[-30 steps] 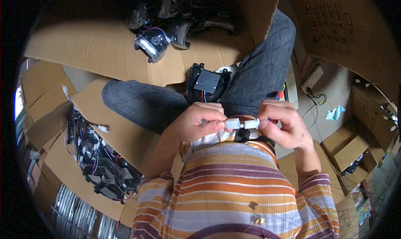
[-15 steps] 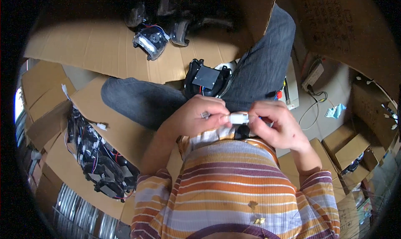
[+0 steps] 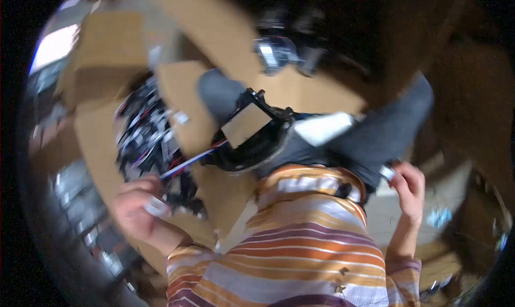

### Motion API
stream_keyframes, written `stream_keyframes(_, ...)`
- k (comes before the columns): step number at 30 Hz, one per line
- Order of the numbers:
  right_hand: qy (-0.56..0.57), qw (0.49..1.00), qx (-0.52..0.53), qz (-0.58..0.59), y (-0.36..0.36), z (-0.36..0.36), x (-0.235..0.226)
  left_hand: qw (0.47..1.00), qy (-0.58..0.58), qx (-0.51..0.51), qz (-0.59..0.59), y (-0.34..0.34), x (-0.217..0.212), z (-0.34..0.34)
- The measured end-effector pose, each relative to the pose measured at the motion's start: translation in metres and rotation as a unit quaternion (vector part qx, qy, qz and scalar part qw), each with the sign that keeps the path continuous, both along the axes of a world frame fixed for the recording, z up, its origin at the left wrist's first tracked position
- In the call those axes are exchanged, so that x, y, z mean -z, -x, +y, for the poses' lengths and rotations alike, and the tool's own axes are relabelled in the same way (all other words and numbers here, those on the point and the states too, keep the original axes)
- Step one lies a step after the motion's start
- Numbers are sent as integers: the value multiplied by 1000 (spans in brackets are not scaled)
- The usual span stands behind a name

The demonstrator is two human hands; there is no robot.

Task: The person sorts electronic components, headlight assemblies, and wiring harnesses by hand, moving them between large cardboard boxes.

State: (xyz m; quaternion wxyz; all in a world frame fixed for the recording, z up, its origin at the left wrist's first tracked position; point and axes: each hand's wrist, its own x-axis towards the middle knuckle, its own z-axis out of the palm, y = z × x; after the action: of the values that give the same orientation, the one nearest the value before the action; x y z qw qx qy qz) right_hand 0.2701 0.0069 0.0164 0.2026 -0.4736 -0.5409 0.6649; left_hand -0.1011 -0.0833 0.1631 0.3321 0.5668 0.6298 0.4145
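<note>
My left hand (image 3: 134, 210) is out to the left, fingers closed on a white plug connector (image 3: 156, 206). Blue, white and red wires (image 3: 190, 161) stretch from that hand to a black lamp housing (image 3: 255, 151). The housing carries a flat rectangular panel (image 3: 247, 125) and lies tilted over my left leg. On the right, beside my right knee, my right hand (image 3: 410, 186) pinches a second white connector (image 3: 386, 173). Motion blurs both hands, and whatever leads away from the right connector cannot be made out.
Several black lamp units with loose wires (image 3: 147, 130) are piled on cardboard at the left. More clear-fronted lamps (image 3: 273, 55) lie in the open carton ahead. A white sheet-like piece (image 3: 324, 129) rests between my legs. Blue crumpled packaging (image 3: 440, 217) lies on the floor at right.
My hands, together at a white connector before, are now far apart, each with a white connector. The lamp housing has shifted left, its wires drawn straight. My view has swung left.
</note>
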Motion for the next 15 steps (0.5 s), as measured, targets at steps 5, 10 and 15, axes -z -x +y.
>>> stream_keyframes(5,14,1000,0,28,0,-7,14,855,64,-357,370,47,-106,-91)
stream_keyframes(10,-15,995,-83,43,12,4,14,620,205,-271,708,105,-86,-133)
stream_keyframes(15,-12,996,-82,15,20,0,11,828,200,-224,474,59,24,-104)
